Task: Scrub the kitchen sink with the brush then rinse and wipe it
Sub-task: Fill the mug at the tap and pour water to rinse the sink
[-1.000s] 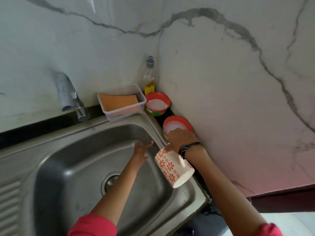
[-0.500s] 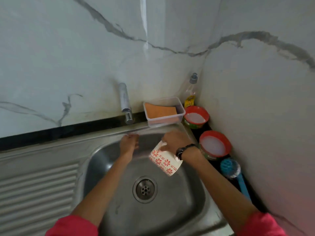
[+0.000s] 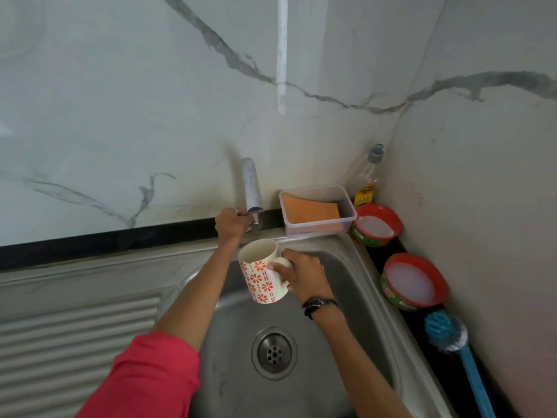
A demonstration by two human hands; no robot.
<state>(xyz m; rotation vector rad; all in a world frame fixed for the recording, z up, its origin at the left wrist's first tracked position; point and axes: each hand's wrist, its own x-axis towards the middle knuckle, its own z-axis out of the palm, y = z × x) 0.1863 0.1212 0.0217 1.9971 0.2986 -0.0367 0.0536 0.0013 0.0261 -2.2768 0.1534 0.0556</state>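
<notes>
The steel sink (image 3: 340,297) fills the lower middle, with its drain (image 3: 274,352) in the basin floor. My right hand (image 3: 301,274) grips the handle of a white mug with red flowers (image 3: 261,271), held upright over the basin below the tap (image 3: 251,188). My left hand (image 3: 232,223) is closed around the tap's handle at the back rim. A blue brush (image 3: 446,330) lies on the dark ledge at the right, untouched. An orange sponge (image 3: 312,211) sits in a clear tub.
Two red-rimmed bowls of white stuff (image 3: 376,226) (image 3: 411,282) stand on the right ledge. A clear bottle (image 3: 369,176) is in the corner. The ribbed drainboard (image 3: 78,333) lies left of the basin. Marble walls close in behind and to the right.
The mug went from tipped over the basin to upright under the tap. My left hand left the sink wall and took hold of the tap handle. The view swung left.
</notes>
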